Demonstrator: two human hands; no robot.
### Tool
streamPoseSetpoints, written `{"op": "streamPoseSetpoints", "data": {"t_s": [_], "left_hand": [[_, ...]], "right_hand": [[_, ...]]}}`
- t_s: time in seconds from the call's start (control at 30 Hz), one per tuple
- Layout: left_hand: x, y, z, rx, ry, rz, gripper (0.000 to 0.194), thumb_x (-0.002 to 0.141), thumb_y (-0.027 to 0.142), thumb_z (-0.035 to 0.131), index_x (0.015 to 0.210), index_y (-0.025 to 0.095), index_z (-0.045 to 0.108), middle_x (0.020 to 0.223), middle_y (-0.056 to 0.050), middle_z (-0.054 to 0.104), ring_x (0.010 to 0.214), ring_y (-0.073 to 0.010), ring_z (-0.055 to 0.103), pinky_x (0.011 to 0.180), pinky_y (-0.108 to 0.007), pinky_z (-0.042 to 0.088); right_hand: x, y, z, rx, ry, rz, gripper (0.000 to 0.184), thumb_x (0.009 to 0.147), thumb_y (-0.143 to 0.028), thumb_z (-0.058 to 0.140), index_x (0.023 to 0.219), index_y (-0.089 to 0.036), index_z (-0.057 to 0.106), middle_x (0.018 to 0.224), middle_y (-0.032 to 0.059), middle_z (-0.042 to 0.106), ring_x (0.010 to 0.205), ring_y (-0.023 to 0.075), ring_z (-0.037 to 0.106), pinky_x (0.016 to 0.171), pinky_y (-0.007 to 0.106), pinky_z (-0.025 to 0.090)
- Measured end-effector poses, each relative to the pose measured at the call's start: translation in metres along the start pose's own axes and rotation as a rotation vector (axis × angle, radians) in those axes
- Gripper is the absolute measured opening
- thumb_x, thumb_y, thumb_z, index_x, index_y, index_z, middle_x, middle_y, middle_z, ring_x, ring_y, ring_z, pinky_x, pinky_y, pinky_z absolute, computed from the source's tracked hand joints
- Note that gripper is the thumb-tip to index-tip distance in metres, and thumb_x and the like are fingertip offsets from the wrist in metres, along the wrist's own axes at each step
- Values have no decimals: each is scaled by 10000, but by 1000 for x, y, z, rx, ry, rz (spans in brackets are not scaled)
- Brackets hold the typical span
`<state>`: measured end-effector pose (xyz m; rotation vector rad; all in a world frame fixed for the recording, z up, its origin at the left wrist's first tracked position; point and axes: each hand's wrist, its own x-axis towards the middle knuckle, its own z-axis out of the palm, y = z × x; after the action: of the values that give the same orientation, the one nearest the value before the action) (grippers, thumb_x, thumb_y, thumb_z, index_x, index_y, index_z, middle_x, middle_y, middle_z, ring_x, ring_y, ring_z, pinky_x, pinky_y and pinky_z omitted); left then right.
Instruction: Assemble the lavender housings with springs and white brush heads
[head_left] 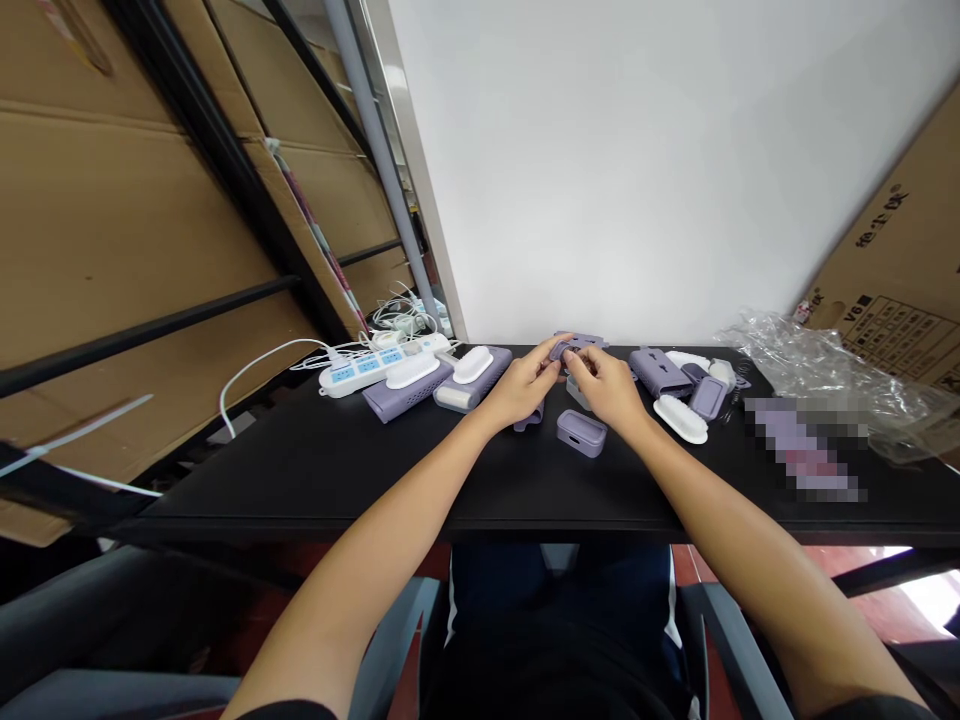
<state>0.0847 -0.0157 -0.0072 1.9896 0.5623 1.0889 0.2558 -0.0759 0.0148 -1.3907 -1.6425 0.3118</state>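
the left hand (525, 385) and the right hand (604, 380) meet near the middle of the far edge of the black surface (322, 475). their fingers are curled inward and pinch a small lilac case (577, 347) from both sides, holding it up just off the surface. the hands hide most of it, so its exact shape is hard to tell.

right below the hands sits a pale grey piece (577, 393), partly hidden by the right hand. a curved lilac piece (529, 418) pokes out just under the left hand. nearer the front, just below the hands, a lilac lidded box (581, 433) lies flat.

to the left, along the far edge, a lilac holed cover (405, 397) and a lilac tray (476, 378) lie side by side, each with a white oval lid (412, 371) (472, 364) on or against it. behind them, a white power strip (367, 368) with blue sockets lies at the far left corner, with white cables (397, 315) tangled beyond it.

to the right, a lilac case (658, 373) sits at the far edge, beside a smaller lilac box (708, 397) and another white oval lid (679, 419). a clear plastic bag (825, 385) lies crumpled at the far right corner, near a cardboard box (892, 270). one patch on the right (802, 450) is too blurred to make out.
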Motion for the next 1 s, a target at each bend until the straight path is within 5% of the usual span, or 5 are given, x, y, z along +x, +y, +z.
{"op": "streamPoseSetpoints", "data": {"t_s": [0.47, 0.8, 1.0], "left_hand": [[-2, 10, 1, 94, 54, -15, 473, 1024, 363, 511, 1463, 204, 584, 952, -30, 722, 864, -166, 695, 974, -377, 618], [1, -2, 0, 14, 21, 6, 509, 1049, 440, 483, 1510, 230, 537, 1319, -73, 715, 1190, -236, 703, 1029, -418, 617], [1, -3, -1, 22, 35, -1, 513, 1053, 433, 479, 1529, 246, 521, 1304, -72, 728, 1194, -243, 711, 1000, -398, 630]], "right_hand": [[0, 0, 1, -14, -5, -3, 373, 998, -523, 513, 849, -230, 688, 667, 5, 672, 672, 188, 614, 655, 294, 402], [-1, -3, 0, 1, -12, 14, 367, 995, -509, 518, 809, -234, 674, 637, -3, 649, 655, 183, 600, 635, 291, 396], [-1, -1, -1, 13, -23, 9, 383, 996, -525, 518, 807, -231, 675, 646, -3, 651, 662, 181, 603, 639, 290, 394]]}}
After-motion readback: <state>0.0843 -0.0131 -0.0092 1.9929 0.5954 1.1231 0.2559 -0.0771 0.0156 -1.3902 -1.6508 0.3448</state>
